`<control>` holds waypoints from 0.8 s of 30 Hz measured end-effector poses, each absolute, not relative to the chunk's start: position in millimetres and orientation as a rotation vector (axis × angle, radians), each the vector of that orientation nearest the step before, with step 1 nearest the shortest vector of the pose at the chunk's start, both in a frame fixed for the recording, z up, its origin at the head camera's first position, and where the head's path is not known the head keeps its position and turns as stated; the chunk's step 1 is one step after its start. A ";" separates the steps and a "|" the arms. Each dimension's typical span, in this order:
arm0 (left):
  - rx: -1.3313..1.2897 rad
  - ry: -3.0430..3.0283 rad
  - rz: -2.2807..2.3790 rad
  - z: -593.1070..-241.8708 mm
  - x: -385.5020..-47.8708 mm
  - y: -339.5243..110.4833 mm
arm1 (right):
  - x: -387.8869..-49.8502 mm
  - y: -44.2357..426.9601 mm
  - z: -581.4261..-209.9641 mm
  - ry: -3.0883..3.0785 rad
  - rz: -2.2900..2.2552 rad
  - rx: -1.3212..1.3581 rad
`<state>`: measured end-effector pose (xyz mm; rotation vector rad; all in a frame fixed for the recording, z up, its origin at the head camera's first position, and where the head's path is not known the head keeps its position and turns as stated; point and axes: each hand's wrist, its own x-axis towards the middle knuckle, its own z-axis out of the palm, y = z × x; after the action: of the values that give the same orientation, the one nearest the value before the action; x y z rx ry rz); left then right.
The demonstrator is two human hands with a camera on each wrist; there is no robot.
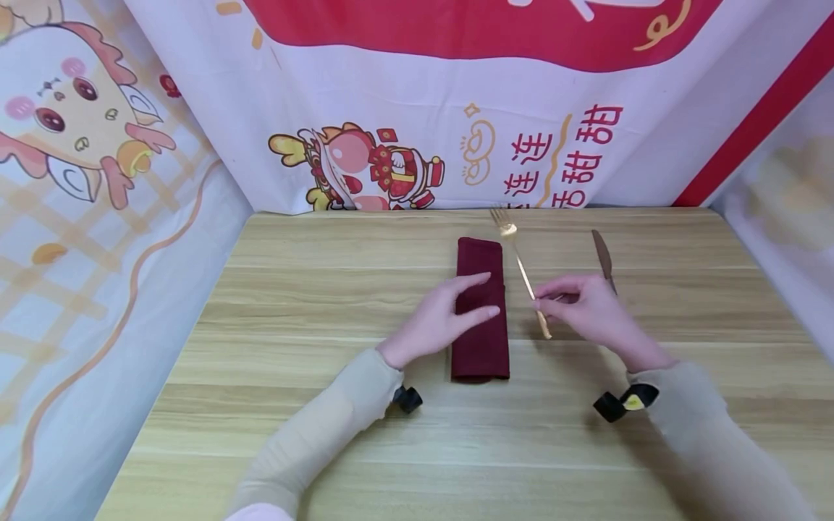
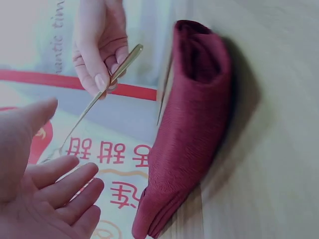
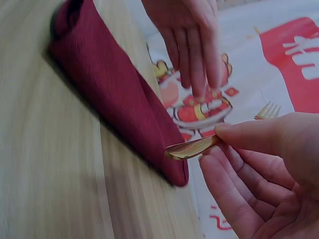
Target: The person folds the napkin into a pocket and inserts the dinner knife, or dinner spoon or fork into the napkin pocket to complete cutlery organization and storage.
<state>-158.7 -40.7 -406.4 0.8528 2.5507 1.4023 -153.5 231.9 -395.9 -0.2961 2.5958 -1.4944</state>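
A gold fork is pinched by its handle between the thumb and fingers of my right hand, with its tines pointing away toward the back. In the right wrist view the handle end sticks out past the thumb. My left hand hovers over a folded dark red cloth napkin, fingers spread and holding nothing. The left wrist view shows the left palm turned up, apart from the napkin. The napkin lies lengthwise on the table as a thick folded roll. Past my right hand lies a table knife, partly hidden by that hand.
The wood-grain table ends at the back against a printed white and red cloth. Another printed cloth hangs along the left side, and a pale one stands on the right. Each wrist carries a small black camera.
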 end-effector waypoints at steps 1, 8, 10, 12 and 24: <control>0.829 2.543 1.456 -406.6 -160.8 -40.0 | -153.3 226.5 -396.4 2.583 -1.512 -0.306; 0.668 2.456 1.760 -403.2 -171.1 -37.5 | -150.8 194.0 -399.9 2.472 -1.569 -0.321; 0.648 2.423 1.831 -402.9 -172.8 -37.6 | -150.1 186.3 -401.9 2.426 -1.599 -0.330; 0.635 2.399 1.887 -403.0 -173.6 -37.7 | -148.9 179.4 -403.6 2.378 -1.635 -0.335; 0.592 2.275 2.066 -398.6 -174.1 -40.0 | -147.5 167.5 -410.1 2.349 -1.715 -0.407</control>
<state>-174.1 -40.0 -398.6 0.5923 2.2755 2.0656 -147.5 167.5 -410.1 -0.4070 2.3489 -1.7150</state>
